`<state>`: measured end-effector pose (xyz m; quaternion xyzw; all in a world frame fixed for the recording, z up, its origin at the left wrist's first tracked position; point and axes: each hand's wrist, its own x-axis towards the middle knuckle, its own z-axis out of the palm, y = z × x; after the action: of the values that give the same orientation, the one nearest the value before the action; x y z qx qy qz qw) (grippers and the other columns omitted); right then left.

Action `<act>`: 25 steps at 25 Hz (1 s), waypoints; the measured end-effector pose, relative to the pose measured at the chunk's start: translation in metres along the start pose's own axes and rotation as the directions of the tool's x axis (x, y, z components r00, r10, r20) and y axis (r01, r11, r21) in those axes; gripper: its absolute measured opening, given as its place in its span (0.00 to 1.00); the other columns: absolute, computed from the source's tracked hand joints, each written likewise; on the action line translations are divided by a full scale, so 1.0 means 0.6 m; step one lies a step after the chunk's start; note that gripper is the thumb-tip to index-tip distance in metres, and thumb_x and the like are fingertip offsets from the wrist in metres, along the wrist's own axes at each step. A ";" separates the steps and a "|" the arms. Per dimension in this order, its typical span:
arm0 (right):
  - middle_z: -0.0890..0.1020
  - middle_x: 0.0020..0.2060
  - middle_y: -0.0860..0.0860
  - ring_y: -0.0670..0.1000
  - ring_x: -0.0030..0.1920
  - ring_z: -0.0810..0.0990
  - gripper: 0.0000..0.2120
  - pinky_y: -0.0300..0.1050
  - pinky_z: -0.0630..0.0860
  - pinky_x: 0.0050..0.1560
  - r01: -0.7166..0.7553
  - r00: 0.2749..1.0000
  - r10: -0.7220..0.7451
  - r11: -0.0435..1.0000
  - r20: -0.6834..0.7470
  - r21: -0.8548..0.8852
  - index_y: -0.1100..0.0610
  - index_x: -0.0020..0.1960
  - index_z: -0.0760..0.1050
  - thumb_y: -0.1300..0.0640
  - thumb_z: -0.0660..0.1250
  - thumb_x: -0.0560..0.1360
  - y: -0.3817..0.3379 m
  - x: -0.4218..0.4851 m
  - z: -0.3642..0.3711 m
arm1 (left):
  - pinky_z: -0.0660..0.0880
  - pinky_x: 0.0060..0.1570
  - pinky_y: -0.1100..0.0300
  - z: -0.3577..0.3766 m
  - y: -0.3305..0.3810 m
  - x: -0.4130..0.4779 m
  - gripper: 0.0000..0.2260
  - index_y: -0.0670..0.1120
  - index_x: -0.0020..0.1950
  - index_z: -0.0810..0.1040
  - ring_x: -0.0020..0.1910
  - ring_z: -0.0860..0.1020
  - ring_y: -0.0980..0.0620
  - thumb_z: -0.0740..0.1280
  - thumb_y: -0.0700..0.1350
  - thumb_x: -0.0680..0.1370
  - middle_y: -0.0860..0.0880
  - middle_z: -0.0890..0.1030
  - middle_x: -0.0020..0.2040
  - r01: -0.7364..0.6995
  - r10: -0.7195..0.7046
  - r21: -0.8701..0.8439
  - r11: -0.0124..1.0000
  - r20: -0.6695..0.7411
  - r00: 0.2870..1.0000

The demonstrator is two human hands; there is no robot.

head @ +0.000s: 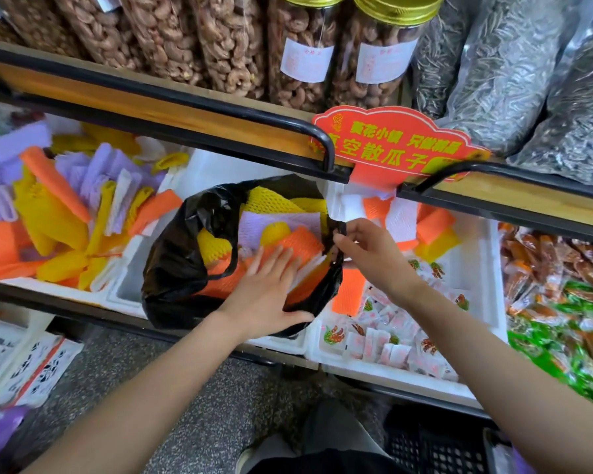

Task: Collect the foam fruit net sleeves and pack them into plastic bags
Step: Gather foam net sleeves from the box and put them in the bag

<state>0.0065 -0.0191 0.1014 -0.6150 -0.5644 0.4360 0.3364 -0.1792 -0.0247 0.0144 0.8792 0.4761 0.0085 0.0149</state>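
A black plastic bag [175,261] sits open in a white foam box [127,285] on the lower shelf. It holds several orange, yellow and purple foam net sleeves [288,220]. My left hand [267,289] lies flat, fingers straight, pressing on the orange sleeves inside the bag. My right hand [363,248] pinches the bag's right rim and holds it up. More loose sleeves [65,213] in the same colours fill the foam box at the left. A few orange and white sleeves [425,220] lie in the right-hand box.
The right foam box [493,268] holds several small snack packets [391,336]. A red sign [391,145] hangs from the upper shelf rail [220,107], just above the bag. Jars of nuts [380,46] stand above. A black crate [435,443] sits on the floor.
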 end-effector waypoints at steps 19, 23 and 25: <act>0.72 0.60 0.61 0.59 0.60 0.73 0.19 0.49 0.69 0.59 -0.054 0.998 0.063 0.808 -0.004 -0.587 0.65 0.65 0.67 0.64 0.66 0.76 0.363 0.091 -0.246 | 0.66 0.52 0.56 0.085 0.249 0.111 0.17 0.45 0.57 0.69 0.53 0.72 0.47 0.61 0.35 0.69 0.47 0.72 0.55 -0.227 0.041 -0.260 0.939 -0.569 0.822; 0.65 0.68 0.63 0.64 0.68 0.65 0.27 0.54 0.62 0.66 -0.195 0.976 0.209 0.717 -0.061 -0.670 0.63 0.73 0.57 0.60 0.63 0.78 0.440 0.154 -0.309 | 0.67 0.61 0.52 0.211 0.278 0.190 0.25 0.45 0.68 0.68 0.63 0.72 0.42 0.68 0.35 0.72 0.42 0.73 0.64 0.142 -0.233 -0.504 0.852 -0.123 0.965; 0.60 0.72 0.62 0.63 0.72 0.58 0.31 0.56 0.57 0.70 -0.219 0.969 0.233 0.665 -0.080 -0.714 0.62 0.75 0.53 0.56 0.62 0.78 0.473 0.188 -0.325 | 0.63 0.66 0.46 0.254 0.275 0.221 0.25 0.40 0.74 0.62 0.69 0.66 0.37 0.65 0.38 0.77 0.36 0.66 0.71 0.345 -0.366 -0.537 0.770 0.072 0.928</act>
<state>0.2973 0.0686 -0.0967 -0.7581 -0.6120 0.2248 0.0076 0.0360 -0.0066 -0.1324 0.7327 0.6117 0.1554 0.2545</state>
